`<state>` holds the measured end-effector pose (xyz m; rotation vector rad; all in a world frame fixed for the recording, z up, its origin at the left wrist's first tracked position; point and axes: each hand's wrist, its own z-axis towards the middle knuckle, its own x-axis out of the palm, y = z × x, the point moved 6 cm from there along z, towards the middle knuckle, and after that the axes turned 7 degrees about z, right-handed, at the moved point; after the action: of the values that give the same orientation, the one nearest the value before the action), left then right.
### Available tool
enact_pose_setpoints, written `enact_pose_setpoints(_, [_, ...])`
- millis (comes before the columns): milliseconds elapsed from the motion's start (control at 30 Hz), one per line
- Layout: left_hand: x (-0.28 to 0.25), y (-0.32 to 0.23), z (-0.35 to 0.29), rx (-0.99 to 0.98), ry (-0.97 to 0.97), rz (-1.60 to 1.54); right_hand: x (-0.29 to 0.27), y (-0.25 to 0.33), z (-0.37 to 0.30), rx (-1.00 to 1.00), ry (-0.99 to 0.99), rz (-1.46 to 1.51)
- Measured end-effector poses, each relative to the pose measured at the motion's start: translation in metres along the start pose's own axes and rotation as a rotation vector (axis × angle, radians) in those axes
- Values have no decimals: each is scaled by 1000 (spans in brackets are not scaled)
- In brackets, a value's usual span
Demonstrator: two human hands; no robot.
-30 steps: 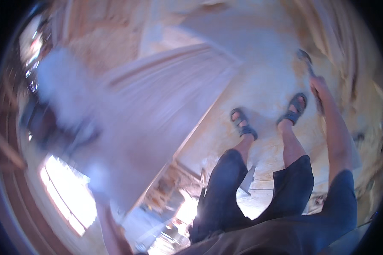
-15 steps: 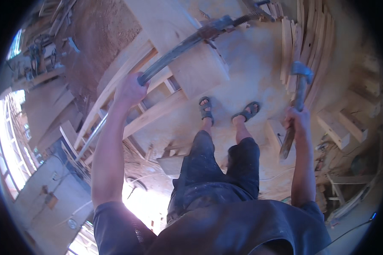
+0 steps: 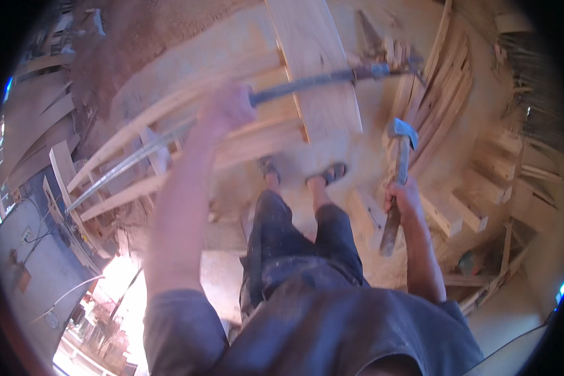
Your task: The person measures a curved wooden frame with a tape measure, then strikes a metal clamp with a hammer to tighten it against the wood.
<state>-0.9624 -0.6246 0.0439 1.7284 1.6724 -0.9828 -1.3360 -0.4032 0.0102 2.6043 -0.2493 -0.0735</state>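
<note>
My left hand (image 3: 229,108) is closed round the bar of a long metal bar clamp (image 3: 304,83), held out to the left. The clamp's screw end points right, crossing in front of a wide pale board (image 3: 313,41); its bar runs back toward the lower left. Whether the clamp touches the board, I cannot tell. The board rests across a wooden frame of long rails (image 3: 257,145). My right hand (image 3: 407,197) grips the wooden handle of a hammer (image 3: 403,153) below its metal head, which points away from me.
Several long timber strips (image 3: 442,103) lie stacked at the far right. Short squared timber blocks (image 3: 442,213) stand on the floor to my right. A grey panel (image 3: 37,250) with cables is at the lower left. My sandalled feet (image 3: 329,173) stand close to the frame.
The view has shifted, with the frame and board now nearer the middle. The clamp has swung to a flatter angle, its screw end further right. Both hands keep their holds.
</note>
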Motion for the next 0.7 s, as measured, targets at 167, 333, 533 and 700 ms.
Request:
enact_pose_setpoints(167, [13,18,-6,88,-49,-38,47,31,-13,-62,77,-288])
enact_pose_setpoints(333, [6,19,-13,214,-70,-184,66,30,-53,-42,-126,-254])
enact_pose_setpoints(533, [19,132,-99,148,-982,-680,196,68,-110,-314,-126,14])
enact_pose_setpoints(700, [136,287,-211,-1072,-1447,-1630,303,152,-60,-328,76,-569])
